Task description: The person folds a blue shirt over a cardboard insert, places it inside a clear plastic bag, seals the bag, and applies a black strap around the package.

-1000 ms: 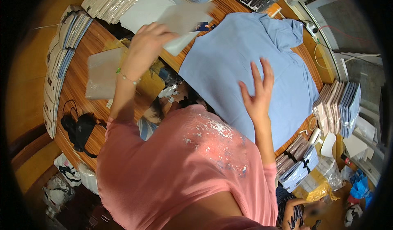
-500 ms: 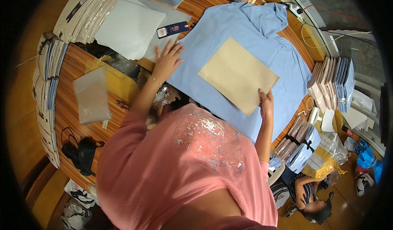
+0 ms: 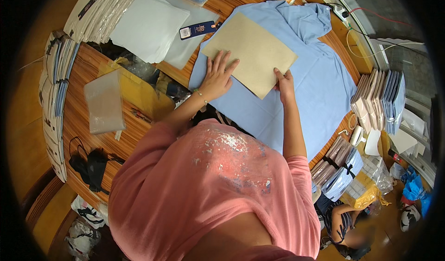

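Observation:
A light blue shirt (image 3: pixel 273 117) lies spread face down or folded on the wooden table; which, I cannot tell. On its upper left part rests a tan cardboard sheet (image 3: pixel 252 52), set at a slant. My right hand (image 3: pixel 285 84) pinches the sheet's near right edge, thumb on top and fingers beneath. My left hand (image 3: pixel 219 77) is open, its fingers stretched out over the sheet's near left edge. A dark blue hang tag (image 3: pixel 199 30) lies just past the sheet's left corner.
White sheets (image 3: pixel 150 26) and bagged shirts (image 3: pixel 95 17) are stacked at the far left. Clear plastic bags (image 3: pixel 104 101) lie on the left of the table. Packed shirts (image 3: pixel 368 94) stand at the right by the window. A co-worker (image 3: pixel 343 221) is at the lower right.
The cardboard sheet has shifted left and away from me across the shirt with my right hand. My left hand has moved right, from the shirt's left edge onto the sheet.

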`<state>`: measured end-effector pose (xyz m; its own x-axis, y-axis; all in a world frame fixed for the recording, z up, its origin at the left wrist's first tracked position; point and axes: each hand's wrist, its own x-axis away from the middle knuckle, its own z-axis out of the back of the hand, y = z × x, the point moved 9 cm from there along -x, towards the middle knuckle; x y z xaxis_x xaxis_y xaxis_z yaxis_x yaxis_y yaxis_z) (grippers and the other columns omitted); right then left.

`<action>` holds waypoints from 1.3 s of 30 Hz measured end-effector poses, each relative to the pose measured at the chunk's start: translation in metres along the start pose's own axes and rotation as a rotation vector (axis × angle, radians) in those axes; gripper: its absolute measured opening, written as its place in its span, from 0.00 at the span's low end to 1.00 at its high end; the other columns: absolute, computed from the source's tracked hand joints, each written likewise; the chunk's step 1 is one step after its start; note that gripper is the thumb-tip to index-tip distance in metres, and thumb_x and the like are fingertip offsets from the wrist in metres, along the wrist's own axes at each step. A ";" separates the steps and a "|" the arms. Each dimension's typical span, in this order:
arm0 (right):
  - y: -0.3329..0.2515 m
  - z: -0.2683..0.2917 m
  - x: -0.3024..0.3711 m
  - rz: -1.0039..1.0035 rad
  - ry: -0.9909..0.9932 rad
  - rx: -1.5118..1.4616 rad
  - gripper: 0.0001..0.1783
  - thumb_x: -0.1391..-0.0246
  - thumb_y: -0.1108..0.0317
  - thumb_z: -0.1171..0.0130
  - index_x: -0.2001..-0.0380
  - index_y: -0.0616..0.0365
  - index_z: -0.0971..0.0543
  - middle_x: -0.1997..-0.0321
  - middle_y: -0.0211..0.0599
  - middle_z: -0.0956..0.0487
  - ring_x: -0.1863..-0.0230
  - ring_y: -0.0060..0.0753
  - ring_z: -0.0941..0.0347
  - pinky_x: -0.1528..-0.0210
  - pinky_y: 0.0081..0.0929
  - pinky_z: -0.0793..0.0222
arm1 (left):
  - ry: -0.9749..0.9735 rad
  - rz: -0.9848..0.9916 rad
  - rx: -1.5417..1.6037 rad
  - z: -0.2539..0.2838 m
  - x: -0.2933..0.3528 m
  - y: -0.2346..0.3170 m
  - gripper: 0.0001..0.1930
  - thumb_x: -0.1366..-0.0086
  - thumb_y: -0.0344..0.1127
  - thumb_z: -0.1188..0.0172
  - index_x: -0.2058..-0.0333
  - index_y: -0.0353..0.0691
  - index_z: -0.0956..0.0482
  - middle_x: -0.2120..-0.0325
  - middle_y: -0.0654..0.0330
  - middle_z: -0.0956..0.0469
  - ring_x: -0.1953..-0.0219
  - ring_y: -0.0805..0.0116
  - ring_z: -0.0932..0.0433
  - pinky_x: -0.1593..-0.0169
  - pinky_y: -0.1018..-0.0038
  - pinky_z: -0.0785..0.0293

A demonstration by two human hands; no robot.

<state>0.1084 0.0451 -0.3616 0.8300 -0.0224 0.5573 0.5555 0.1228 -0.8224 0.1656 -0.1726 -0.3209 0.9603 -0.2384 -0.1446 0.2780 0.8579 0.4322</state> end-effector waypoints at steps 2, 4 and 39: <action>0.002 0.005 0.003 0.015 0.022 0.050 0.25 0.47 0.63 0.43 0.49 0.63 0.37 0.76 0.31 0.26 0.80 0.21 0.30 0.79 0.21 0.33 | 0.034 0.015 0.007 -0.007 0.003 -0.005 0.28 0.43 0.33 0.48 0.41 0.49 0.39 0.40 0.48 0.50 0.36 0.45 0.54 0.39 0.42 0.59; 0.006 0.014 0.004 0.047 0.029 0.088 0.30 0.49 0.65 0.41 0.46 0.63 0.40 0.77 0.31 0.27 0.83 0.21 0.32 0.82 0.20 0.35 | 0.059 0.010 0.016 -0.009 0.003 -0.004 0.26 0.42 0.33 0.49 0.43 0.49 0.37 0.41 0.48 0.48 0.37 0.46 0.53 0.39 0.43 0.58; 0.302 0.237 0.276 -0.198 0.488 -0.881 0.24 0.48 0.62 0.41 0.49 0.49 0.35 0.47 0.34 0.32 0.44 0.40 0.37 0.48 0.50 0.37 | -0.643 0.445 2.864 -0.236 0.163 -0.038 0.17 0.35 0.48 0.54 0.58 0.42 0.28 0.65 0.57 0.25 0.61 0.64 0.26 0.55 0.64 0.29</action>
<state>0.4940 0.3112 -0.4291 0.5399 -0.3881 0.7469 0.3608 -0.6949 -0.6220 0.3066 -0.1371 -0.5711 0.7267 -0.6869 -0.0042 -0.6690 -0.7063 -0.2315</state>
